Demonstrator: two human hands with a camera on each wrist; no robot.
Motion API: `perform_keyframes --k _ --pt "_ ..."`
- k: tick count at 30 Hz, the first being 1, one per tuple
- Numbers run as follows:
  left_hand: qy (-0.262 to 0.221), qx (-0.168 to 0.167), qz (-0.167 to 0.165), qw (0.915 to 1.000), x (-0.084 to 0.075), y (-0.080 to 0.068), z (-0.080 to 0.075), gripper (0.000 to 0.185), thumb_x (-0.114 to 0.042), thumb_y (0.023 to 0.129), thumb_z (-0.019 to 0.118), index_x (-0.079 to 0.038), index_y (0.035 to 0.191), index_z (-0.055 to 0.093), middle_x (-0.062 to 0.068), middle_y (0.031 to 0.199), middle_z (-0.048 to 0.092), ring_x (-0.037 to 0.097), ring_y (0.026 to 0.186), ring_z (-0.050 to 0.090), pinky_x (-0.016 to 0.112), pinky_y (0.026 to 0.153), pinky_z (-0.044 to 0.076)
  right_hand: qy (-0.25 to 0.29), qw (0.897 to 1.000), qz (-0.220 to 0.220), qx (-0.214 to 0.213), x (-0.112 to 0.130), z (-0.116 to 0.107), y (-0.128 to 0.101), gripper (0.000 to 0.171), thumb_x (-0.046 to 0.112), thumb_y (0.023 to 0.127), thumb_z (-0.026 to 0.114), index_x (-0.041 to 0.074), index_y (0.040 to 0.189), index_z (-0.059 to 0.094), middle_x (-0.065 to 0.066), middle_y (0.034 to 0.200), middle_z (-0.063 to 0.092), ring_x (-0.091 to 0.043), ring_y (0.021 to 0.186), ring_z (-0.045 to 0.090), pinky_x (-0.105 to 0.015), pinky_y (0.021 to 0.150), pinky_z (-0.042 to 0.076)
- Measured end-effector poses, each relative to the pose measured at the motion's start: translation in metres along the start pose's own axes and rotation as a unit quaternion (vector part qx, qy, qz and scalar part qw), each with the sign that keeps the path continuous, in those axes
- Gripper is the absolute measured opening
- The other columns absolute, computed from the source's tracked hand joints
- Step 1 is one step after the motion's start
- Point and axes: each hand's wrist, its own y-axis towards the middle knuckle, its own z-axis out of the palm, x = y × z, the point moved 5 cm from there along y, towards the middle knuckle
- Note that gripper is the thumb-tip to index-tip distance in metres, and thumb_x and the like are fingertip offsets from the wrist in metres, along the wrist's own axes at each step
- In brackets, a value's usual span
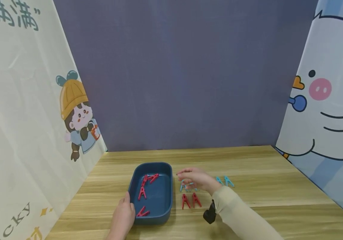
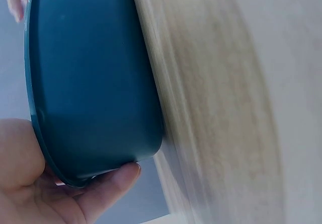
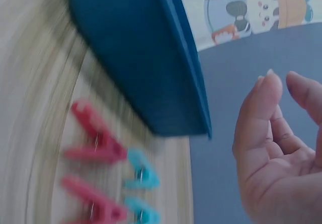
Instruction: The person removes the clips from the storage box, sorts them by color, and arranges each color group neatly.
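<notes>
left hand (image 1: 123, 213) grips blue bin (image 1: 156, 220) by its left rim, four red pegs (image 1: 142, 191) inside, right hand (image 1: 197, 178) released, fingers loosely bent, above light-blue pegs (image 3: 150, 179) right of bin, two red pegs (image 1: 184, 198) on table (image 1: 294, 200)

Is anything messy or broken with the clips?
Nothing plainly looks spilled or broken. The red clips inside the blue bin lie at different angles, one apart at its near end, while the two red clips on the table line up side by side. So the bin looks a little jumbled.
</notes>
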Motion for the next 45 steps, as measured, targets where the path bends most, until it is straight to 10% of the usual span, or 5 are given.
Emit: perform_keyframes --k 22,45 --pt "-0.001 0.002 -0.004 1.0000 0.001 0.001 -0.001 0.046 -0.002 0.086 0.046 0.021 0.125 0.040 0.036 0.105 0.052 0.046 0.092 0.056 0.053 0.077 0.045 -0.040 0.993 0.026 0.111 0.003 0.088 0.036 0.031 0.016 0.088 0.060 -0.004 0.112 0.057 -0.023 0.103 0.059 -0.035 0.086 0.061 -0.041 0.068 0.053" --pt "0.005 0.006 -0.003 1.0000 0.001 0.001 0.000 0.045 -0.002 0.085 0.046 0.021 0.124 0.041 0.036 0.106 0.052 0.045 0.090 0.057 0.053 0.075 0.045 -0.136 0.977 0.096 0.130 -0.031 0.133 0.051 0.015 0.012 0.085 0.062 0.002 0.097 0.065 -0.009 0.088 0.064 -0.028 0.080 0.064 -0.042 0.061 0.053"
